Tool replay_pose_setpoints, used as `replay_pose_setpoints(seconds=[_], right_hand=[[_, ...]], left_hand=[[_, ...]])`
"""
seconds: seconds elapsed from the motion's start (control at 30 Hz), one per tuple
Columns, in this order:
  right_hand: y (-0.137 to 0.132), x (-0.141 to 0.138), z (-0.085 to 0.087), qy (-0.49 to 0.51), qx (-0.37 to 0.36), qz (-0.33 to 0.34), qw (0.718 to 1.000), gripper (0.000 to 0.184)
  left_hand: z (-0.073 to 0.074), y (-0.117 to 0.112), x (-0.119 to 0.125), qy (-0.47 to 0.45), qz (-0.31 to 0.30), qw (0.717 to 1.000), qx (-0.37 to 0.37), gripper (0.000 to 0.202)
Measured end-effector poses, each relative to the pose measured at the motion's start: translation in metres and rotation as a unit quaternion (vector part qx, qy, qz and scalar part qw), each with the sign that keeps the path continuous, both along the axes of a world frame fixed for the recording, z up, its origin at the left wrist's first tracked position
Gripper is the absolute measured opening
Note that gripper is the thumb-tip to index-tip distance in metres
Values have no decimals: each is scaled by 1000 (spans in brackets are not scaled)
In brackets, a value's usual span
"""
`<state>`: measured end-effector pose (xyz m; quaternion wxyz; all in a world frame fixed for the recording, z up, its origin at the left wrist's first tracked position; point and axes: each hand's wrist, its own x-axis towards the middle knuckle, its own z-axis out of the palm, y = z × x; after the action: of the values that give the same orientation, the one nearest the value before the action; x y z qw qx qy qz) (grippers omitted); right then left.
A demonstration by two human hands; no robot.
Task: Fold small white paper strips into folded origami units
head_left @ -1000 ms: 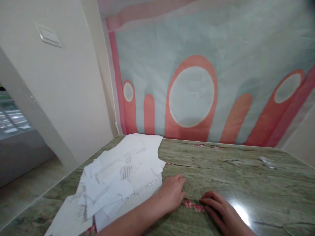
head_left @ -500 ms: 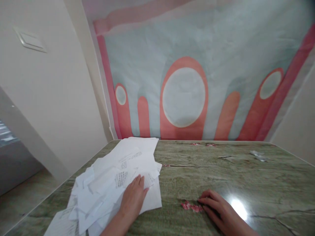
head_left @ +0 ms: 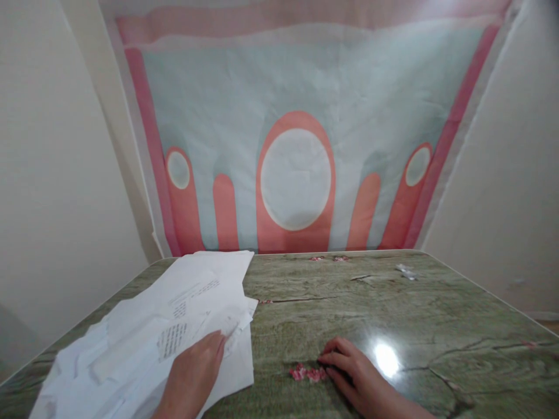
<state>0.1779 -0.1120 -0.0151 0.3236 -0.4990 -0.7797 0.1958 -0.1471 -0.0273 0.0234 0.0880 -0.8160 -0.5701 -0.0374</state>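
On the left of the table lies a spread pile of white paper sheets, several with lines of dark print. My left hand is over the pile's right side, fingers bent and closed on a small piece of paper whose corner lifts a little. Its fingertips are partly hidden behind the hand. My right hand rests on the tabletop, fingers loosely bent and apart, with nothing visible in it. Its fingertips are beside a pink flower pattern on the table surface.
The glossy green, wood-patterned tabletop reflects a bright light near my right hand. A small clear crumpled wrapper lies at the far right. Behind the table a wall hanging with red arches comes down to the back edge.
My left hand has gone from lying flat on the papers to closing its fingers on a piece. The view has turned right. My right hand stays by the flower pattern.
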Motion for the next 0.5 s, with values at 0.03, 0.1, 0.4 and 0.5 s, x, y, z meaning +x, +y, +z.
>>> replay_pose_setpoints(seconds=[0.03,0.1,0.4,0.5], right_hand=[[0,0,-1,-2,4,1,1000,24],[0,1,-5,-5,9,0,1000,25],[-3,7,-8,-60,128,-7,990,45],[-1,13,-5,-94,140,24,985,26]], left_hand=[[3,-4,5,7,-16,1000,14,30],[7,-14,22,21,-77,997,18,30],[-17,-50,135,17,-302,953,13,12],[-25,-51,147,-2,-336,942,15,4]])
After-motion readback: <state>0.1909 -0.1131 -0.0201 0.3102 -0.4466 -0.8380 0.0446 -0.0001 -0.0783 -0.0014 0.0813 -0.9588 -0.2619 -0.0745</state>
